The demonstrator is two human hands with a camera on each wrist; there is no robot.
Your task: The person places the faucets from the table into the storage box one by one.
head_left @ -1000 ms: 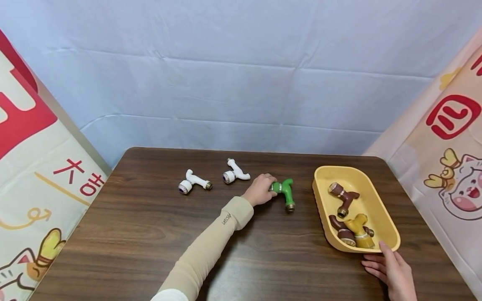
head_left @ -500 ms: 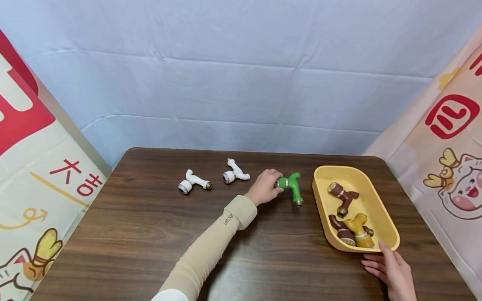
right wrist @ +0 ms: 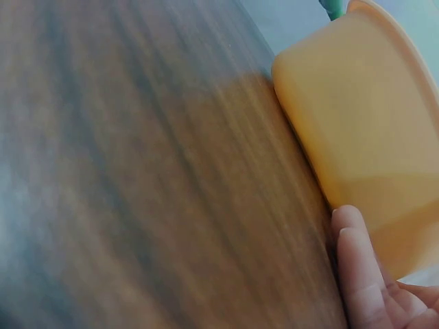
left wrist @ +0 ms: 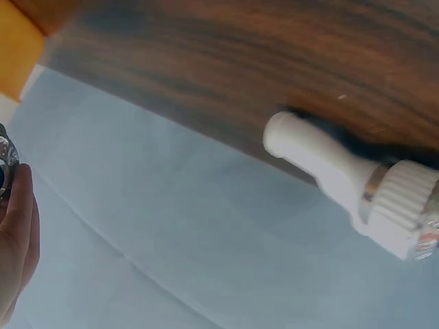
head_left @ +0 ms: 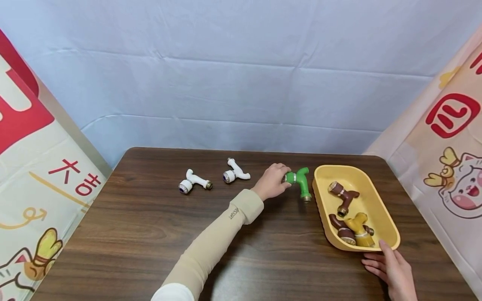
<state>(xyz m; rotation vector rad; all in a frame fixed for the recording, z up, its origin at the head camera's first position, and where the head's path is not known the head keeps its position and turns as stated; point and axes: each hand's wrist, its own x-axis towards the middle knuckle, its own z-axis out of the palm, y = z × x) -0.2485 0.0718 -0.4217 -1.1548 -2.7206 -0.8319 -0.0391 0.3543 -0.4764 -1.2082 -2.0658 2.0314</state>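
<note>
Faucet (head_left: pixel 303 182), one, green, is right of frame centre, one end gripped by the left hand (head_left: pixel 272 181); two white faucets (head_left: pixel 195 179) lie left of centre; at lower right one yellow tray (head_left: pixel 377 219), edge held by the right hand (head_left: pixel 394 269), contains two brown faucets (head_left: pixel 347 199) and one yellow faucet (head_left: pixel 357 226).

And there's the dark wood table (head_left: pixel 150 234), corners rounded, a soft sheen (head_left: pixel 227 288) across its near side! Behind hangs a creased pale-blue cloth (head_left: pixel 241 83); cats (head_left: pixel 465 194) and red lettering (head_left: pixel 67 166) brighten left banner (head_left: pixel 22 179) and right banner (head_left: pixel 425 146)!
</note>
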